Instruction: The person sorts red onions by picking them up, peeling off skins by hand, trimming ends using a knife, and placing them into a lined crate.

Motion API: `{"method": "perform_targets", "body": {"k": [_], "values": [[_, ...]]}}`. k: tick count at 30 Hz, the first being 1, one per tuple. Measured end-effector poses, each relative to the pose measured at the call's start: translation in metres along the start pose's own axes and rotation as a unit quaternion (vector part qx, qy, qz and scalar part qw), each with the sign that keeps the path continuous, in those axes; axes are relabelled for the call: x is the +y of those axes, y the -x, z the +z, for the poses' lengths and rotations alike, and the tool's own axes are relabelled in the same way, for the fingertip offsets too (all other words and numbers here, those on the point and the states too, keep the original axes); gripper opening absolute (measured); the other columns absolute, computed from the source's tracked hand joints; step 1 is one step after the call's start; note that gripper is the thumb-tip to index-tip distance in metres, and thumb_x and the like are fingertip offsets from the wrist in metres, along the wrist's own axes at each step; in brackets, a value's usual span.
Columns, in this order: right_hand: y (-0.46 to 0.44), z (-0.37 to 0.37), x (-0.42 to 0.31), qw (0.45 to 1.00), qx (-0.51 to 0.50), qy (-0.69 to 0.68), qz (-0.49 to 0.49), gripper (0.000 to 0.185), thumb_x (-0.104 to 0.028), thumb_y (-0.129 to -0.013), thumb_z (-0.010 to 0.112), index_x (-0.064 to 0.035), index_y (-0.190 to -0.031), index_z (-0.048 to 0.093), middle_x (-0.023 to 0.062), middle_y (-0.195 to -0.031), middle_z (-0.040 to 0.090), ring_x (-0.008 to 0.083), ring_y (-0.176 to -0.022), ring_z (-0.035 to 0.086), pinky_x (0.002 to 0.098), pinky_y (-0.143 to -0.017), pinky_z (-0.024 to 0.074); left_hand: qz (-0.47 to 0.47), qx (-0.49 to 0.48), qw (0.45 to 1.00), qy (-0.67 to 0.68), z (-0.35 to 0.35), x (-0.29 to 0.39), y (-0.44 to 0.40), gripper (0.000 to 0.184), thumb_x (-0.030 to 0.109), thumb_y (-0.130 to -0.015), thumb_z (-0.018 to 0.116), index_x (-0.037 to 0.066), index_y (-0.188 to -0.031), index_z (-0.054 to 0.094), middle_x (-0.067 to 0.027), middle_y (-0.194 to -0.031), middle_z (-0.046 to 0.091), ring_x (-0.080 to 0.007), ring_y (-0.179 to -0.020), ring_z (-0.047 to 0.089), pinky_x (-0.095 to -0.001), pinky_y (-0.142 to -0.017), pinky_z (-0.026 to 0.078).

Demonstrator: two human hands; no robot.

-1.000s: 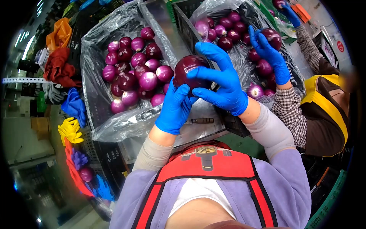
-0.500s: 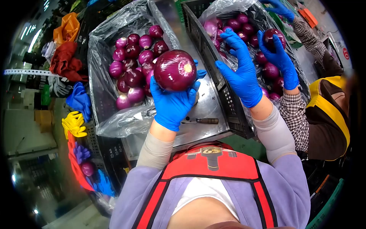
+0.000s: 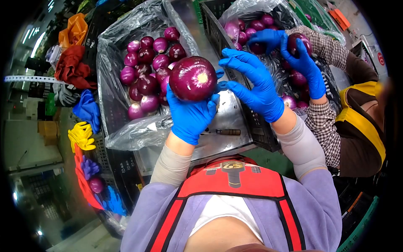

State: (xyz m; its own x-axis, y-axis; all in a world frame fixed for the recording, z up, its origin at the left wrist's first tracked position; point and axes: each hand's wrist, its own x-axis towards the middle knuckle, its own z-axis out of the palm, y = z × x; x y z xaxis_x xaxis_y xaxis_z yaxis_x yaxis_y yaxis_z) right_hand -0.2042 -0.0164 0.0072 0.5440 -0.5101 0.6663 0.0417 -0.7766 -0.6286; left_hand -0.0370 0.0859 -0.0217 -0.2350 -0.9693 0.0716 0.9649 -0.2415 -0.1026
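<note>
A large, shiny red onion (image 3: 193,78) rests in my left hand (image 3: 191,117), whose blue-gloved fingers cup it from below and the right side. My right hand (image 3: 259,90), also in a blue glove, is just right of the onion, palm turned toward it. Its fingers are bent and apart, with nothing held in them. Whether its fingertips touch those of my left hand I cannot tell. Behind the held onion, a plastic-lined crate (image 3: 105,90) contains many smaller peeled red onions (image 3: 149,85).
A second lined black crate (image 3: 245,98) of onions stands right. There, a co-worker's blue-gloved hand (image 3: 308,69) holds an onion (image 3: 299,45); the other reaches into the crate. A knife (image 3: 228,132) lies on the metal table (image 3: 224,145). Gloves (image 3: 82,136) hang left.
My right hand has moved left and its fingers have come close to the onion in my left hand. The co-worker's far hand has reached down into the right crate.
</note>
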Motion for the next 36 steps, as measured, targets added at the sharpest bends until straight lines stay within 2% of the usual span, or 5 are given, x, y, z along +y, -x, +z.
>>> {"method": "perform_targets", "body": {"k": [5, 12, 16, 26, 36], "values": [[-0.002, 0.011, -0.013, 0.994, -0.080, 0.073, -0.007, 0.062, -0.042, -0.079, 0.067, -0.0104, -0.130, 0.052, 0.0187, -0.140, 0.040, 0.0399, -0.128, 0.037, 0.0479, -0.104, 0.0335, 0.060, 0.059, 0.994, -0.065, -0.001, -0.001, 0.000, 0.087, 0.070, -0.077, 0.045, 0.010, -0.140, 0.035, -0.0194, -0.134, 0.045, -0.0336, -0.100, 0.060, -0.0414, -0.077, 0.056], [0.007, 0.024, -0.028, 0.989, -0.086, 0.045, -0.116, 0.034, -0.036, -0.072, 0.073, -0.0159, -0.099, 0.070, 0.0135, -0.143, 0.041, 0.0380, -0.129, 0.037, 0.0462, -0.101, 0.0373, 0.092, 0.086, 0.991, -0.044, -0.005, 0.000, 0.003, 0.076, 0.068, -0.081, 0.043, 0.013, -0.133, 0.043, -0.0133, -0.130, 0.050, -0.0323, -0.117, 0.051, -0.0490, -0.092, 0.048], [0.008, 0.012, -0.028, 0.991, -0.051, -0.004, -0.125, 0.018, -0.025, -0.072, 0.074, -0.0100, -0.078, 0.067, 0.0138, -0.127, 0.057, 0.0357, -0.119, 0.049, 0.0441, -0.094, 0.0434, 0.095, 0.101, 0.985, -0.098, -0.001, 0.002, -0.001, 0.078, 0.069, -0.081, 0.043, 0.010, -0.131, 0.045, -0.0143, -0.122, 0.056, -0.0292, -0.100, 0.059, -0.0402, -0.076, 0.055], [0.001, 0.003, -0.018, 0.995, -0.005, 0.057, -0.082, 0.017, -0.015, -0.075, 0.069, -0.0082, -0.090, 0.070, 0.0151, -0.116, 0.061, 0.0352, -0.108, 0.054, 0.0429, -0.092, 0.0441, 0.088, 0.137, 0.984, -0.070, 0.005, -0.002, -0.005, 0.073, 0.069, -0.082, 0.041, 0.011, -0.124, 0.048, -0.0180, -0.116, 0.057, -0.0254, -0.077, 0.061, -0.0289, -0.053, 0.050], [0.001, 0.003, -0.017, 0.994, -0.028, 0.063, -0.082, 0.022, -0.014, -0.077, 0.068, -0.0064, -0.097, 0.068, 0.0153, -0.116, 0.060, 0.0352, -0.108, 0.054, 0.0420, -0.092, 0.0437, 0.057, 0.083, 0.994, -0.034, 0.004, -0.001, -0.002, 0.073, 0.067, -0.081, 0.044, 0.011, -0.127, 0.046, -0.0176, -0.120, 0.056, -0.0307, -0.086, 0.061, -0.0330, -0.059, 0.054]]}}
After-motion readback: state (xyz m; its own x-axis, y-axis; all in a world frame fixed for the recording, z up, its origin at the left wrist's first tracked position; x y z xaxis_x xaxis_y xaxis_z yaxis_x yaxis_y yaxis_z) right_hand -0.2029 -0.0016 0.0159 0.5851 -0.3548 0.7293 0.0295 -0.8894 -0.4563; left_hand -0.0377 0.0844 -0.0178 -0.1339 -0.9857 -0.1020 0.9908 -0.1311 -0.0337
